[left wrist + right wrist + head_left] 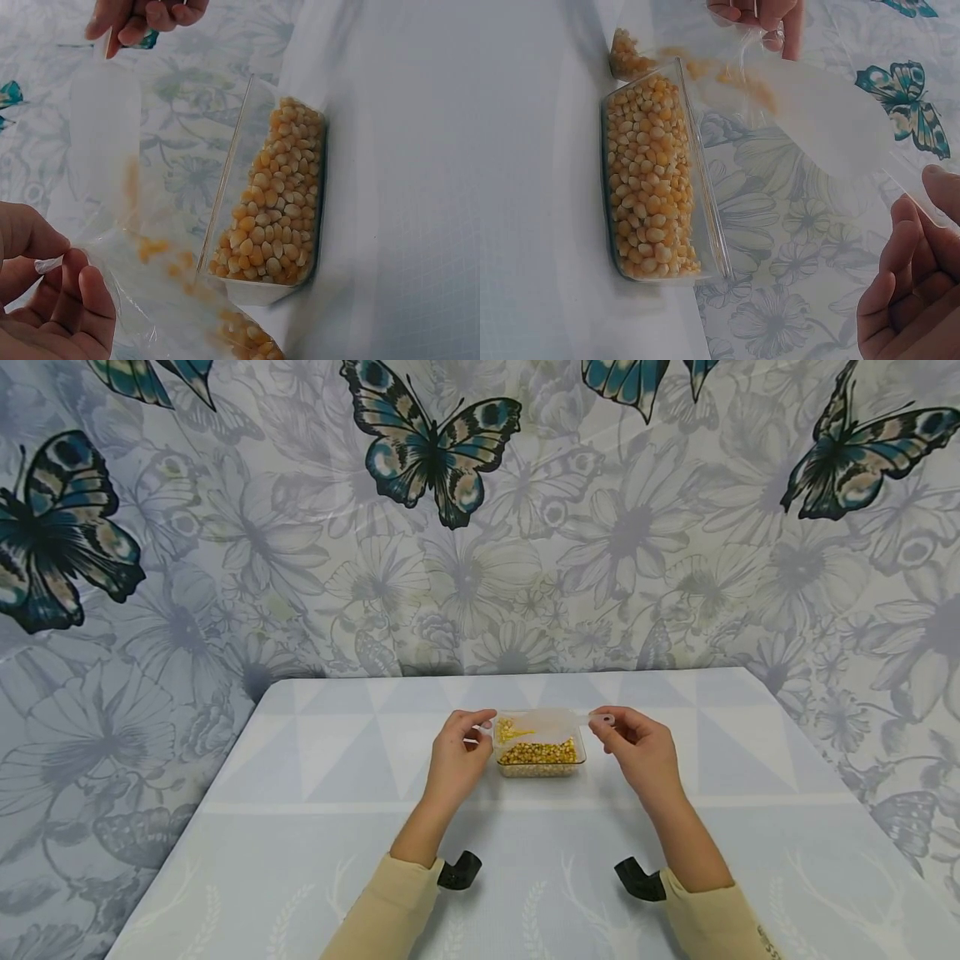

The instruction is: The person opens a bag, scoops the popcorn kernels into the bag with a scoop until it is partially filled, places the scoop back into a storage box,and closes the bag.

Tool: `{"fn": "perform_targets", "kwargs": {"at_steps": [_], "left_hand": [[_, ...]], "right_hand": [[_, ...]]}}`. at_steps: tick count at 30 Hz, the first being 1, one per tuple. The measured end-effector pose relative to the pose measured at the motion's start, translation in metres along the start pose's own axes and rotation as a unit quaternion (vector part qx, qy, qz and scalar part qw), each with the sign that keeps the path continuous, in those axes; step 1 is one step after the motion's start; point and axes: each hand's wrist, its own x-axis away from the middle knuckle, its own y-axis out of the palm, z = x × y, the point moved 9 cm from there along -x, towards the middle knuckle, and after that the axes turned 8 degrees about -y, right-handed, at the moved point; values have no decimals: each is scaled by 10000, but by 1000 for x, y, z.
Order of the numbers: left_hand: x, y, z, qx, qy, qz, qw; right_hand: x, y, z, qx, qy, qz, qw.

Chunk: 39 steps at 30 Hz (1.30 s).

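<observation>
A clear rectangular container (718, 225) of yellow corn kernels (540, 753) stands on the table. By the thumb and fingertips, my left hand (459, 753) pinches the rim of a clear plastic bag (146, 292) beside the container. Kernels lie at the bag's bottom, plainest in the right wrist view. My right hand (641, 747) holds a translucent white scoop (832, 124) by the end of its handle. The scoop's bowl tips into the bag's mouth, over the far side of the container. Blurred kernels spill from it down into the bag.
The table (300, 877) has a pale cloth with triangle patterns. Behind it hangs a flowered cloth with butterflies (432, 452). Black straps (460, 870) stick out at both cuffs of the light sleeves (390, 902).
</observation>
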Motion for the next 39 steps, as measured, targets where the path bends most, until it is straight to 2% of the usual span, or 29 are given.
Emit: {"fn": "perform_targets", "kwargs": {"at_steps": [17, 24, 28, 31, 36, 39], "left_hand": [[-1, -1, -3, 6, -109, 23, 9999], [-2, -6, -3, 149, -107, 86, 9998], [-5, -10, -5, 364, -104, 60, 9993], [-7, -15, -7, 766, -283, -76, 9966], [-13, -17, -20, 1539, -730, -323, 9849], [-16, -20, -29, 1568, -867, -303, 9834]], "right_hand": [[0, 1, 0, 69, -19, -14, 10000], [0, -5, -2, -363, -70, 263, 9990], [0, -12, -3, -938, -49, 634, 9936], [-1, -19, -1, -1252, -22, 923, 9878], [-3, -24, 6, -1244, 58, 1113, 9859], [-4, -23, 12, -1124, 214, 1028, 9881]]}}
